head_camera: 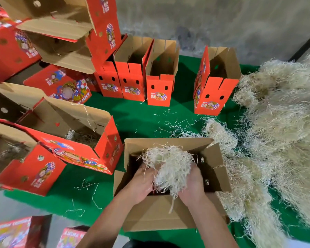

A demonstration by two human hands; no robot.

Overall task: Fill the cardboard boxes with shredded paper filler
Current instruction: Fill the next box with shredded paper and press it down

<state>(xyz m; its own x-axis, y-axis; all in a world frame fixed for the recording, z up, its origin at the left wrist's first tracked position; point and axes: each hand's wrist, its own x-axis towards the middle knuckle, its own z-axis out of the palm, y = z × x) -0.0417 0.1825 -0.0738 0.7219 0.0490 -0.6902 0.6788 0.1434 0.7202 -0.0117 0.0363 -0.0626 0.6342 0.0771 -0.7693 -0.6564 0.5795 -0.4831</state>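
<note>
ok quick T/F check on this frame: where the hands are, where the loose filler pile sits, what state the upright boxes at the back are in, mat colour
1. Both hands hold a clump of shredded paper over the open box nearest the camera. True: the left hand and right hand grip it from either side.
2. The big loose filler pile lies to the person's left. False: it lies to the right.
3. The upright red boxes at the back have their flaps open. True.
4. The mat under the boxes is blue. False: it is green.
5. The boxes stacked at left are all sealed. False: several show open flaps, and one leaning box has filler inside.
</note>
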